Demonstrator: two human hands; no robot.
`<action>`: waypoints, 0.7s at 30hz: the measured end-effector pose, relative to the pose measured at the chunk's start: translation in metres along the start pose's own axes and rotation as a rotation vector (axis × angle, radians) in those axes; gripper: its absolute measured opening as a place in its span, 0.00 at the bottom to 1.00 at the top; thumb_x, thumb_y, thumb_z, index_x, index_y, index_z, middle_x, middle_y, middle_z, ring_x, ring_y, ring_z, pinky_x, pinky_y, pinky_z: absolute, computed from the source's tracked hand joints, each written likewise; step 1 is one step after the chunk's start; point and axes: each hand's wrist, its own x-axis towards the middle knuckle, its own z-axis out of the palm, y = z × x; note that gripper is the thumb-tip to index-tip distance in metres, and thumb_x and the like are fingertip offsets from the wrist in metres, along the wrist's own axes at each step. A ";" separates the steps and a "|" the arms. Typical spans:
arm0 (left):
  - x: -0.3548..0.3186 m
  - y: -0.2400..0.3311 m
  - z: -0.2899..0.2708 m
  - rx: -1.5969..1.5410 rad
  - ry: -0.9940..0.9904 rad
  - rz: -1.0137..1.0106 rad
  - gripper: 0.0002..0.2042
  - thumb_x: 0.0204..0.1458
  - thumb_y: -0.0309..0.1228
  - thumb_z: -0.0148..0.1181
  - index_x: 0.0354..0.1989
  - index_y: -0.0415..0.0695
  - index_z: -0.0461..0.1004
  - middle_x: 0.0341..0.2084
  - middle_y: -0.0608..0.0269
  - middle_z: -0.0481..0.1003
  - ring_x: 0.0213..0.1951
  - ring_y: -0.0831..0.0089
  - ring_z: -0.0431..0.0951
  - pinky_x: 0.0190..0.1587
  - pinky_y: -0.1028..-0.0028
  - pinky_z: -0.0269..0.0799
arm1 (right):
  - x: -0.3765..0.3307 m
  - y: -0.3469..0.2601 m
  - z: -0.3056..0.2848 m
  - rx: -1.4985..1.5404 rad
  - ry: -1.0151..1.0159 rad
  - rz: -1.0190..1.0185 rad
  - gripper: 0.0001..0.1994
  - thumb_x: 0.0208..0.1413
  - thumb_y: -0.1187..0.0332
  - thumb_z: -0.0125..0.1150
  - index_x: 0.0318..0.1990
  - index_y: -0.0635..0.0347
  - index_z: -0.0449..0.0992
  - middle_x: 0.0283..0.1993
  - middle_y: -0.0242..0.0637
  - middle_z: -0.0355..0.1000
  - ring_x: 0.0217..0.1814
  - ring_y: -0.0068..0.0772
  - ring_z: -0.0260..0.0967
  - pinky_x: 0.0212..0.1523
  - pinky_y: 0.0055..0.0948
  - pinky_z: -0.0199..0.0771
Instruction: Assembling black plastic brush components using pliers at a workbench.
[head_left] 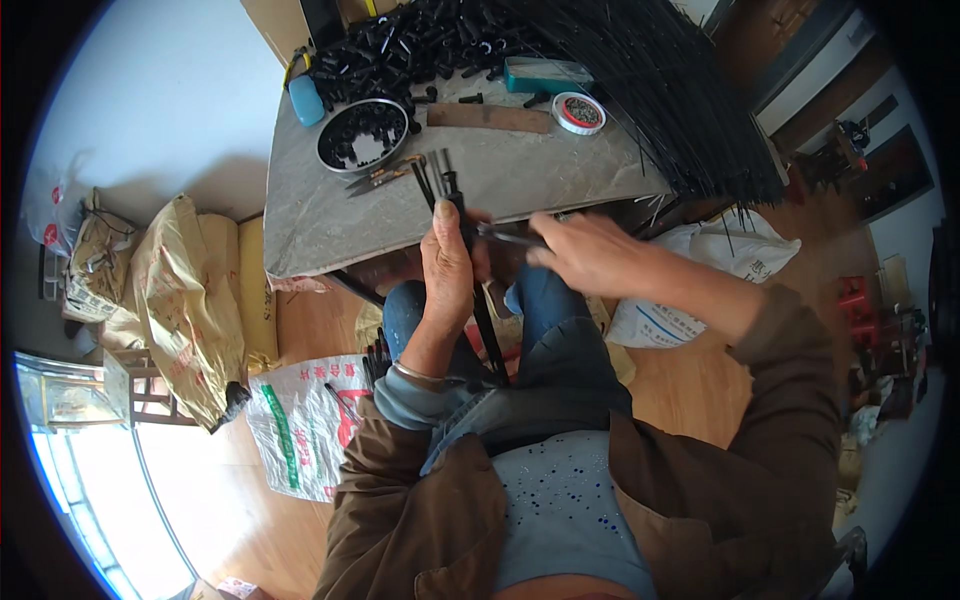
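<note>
- Round tray, left on the table: it holds small black parts near the far pile of black fittings. A knock from the left forearm could scatter or mix them.
- Pointed hand tool, just right of and nearer than the tray: it lies with its points toward the left. A careless reach could end in a scratch.
- Left hand, off the table's near edge: fingers wrapped around the black fitting, thumb raised along it. Thin rods stand beside the fitting's top; a loosened grip could let these slip.
- Long black rod, below the left hand: it slants down between the knees. Twisting at the top could swing its lower end if the legs give no support.
- Dark gripping tool, right of the fitting: its working end is close to the left fingers. A slip under force could pinch them.
- Right hand: closed on this tool's handle, blurred; exact finger placement cannot be told.
- Round tin, far right: it is uncovered. A bump could spill the small pieces inside.
- Black rod bundle, rightmost: rods overhang the table edge. A sleeve catching the ends could drag some off.
</note>
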 end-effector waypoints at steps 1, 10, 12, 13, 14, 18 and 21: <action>0.005 -0.002 -0.003 0.043 0.088 0.067 0.28 0.62 0.56 0.38 0.34 0.39 0.69 0.12 0.72 0.61 0.13 0.84 0.58 0.15 0.81 0.52 | 0.014 -0.007 -0.011 -0.151 0.010 0.105 0.17 0.57 0.59 0.55 0.40 0.68 0.66 0.33 0.59 0.73 0.37 0.63 0.70 0.36 0.51 0.69; 0.017 0.009 -0.003 0.044 0.203 0.068 0.15 0.57 0.38 0.59 0.21 0.48 0.66 0.13 0.73 0.63 0.12 0.83 0.61 0.14 0.81 0.55 | 0.096 0.077 0.027 -0.297 0.496 0.116 0.25 0.52 0.48 0.57 0.41 0.63 0.68 0.40 0.51 0.73 0.44 0.54 0.71 0.43 0.47 0.69; 0.017 0.024 -0.005 0.046 0.159 0.148 0.15 0.57 0.37 0.58 0.20 0.49 0.66 0.12 0.74 0.63 0.12 0.83 0.61 0.14 0.81 0.55 | 0.091 0.074 0.034 -0.453 0.883 -0.081 0.22 0.51 0.52 0.61 0.43 0.62 0.69 0.35 0.46 0.72 0.39 0.50 0.71 0.42 0.45 0.68; 0.019 0.036 -0.006 0.068 0.205 0.172 0.14 0.56 0.36 0.59 0.20 0.49 0.66 0.12 0.74 0.62 0.12 0.83 0.61 0.14 0.81 0.54 | 0.084 0.070 0.039 -0.450 0.885 -0.092 0.22 0.51 0.52 0.61 0.43 0.62 0.69 0.35 0.46 0.72 0.39 0.50 0.71 0.42 0.45 0.68; 0.021 0.049 -0.009 0.061 0.256 0.227 0.14 0.56 0.35 0.59 0.20 0.49 0.65 0.12 0.73 0.62 0.11 0.83 0.60 0.14 0.81 0.53 | 0.073 0.059 0.041 -0.384 0.901 -0.190 0.20 0.51 0.56 0.62 0.44 0.60 0.70 0.36 0.44 0.71 0.37 0.49 0.70 0.40 0.44 0.68; 0.027 0.104 -0.023 -0.013 0.394 0.528 0.14 0.58 0.37 0.54 0.21 0.48 0.63 0.11 0.71 0.61 0.13 0.82 0.60 0.17 0.80 0.53 | 0.022 0.035 0.117 0.488 0.201 -0.289 0.15 0.55 0.64 0.59 0.48 0.59 0.71 0.47 0.39 0.69 0.40 0.40 0.71 0.34 0.37 0.73; 0.027 0.118 -0.038 -0.341 0.392 0.436 0.19 0.59 0.43 0.51 0.19 0.48 0.60 0.13 0.70 0.57 0.16 0.78 0.57 0.21 0.77 0.55 | -0.017 0.020 0.147 1.154 -0.220 -0.111 0.20 0.58 0.63 0.55 0.56 0.57 0.65 0.54 0.39 0.66 0.43 0.34 0.71 0.34 0.33 0.76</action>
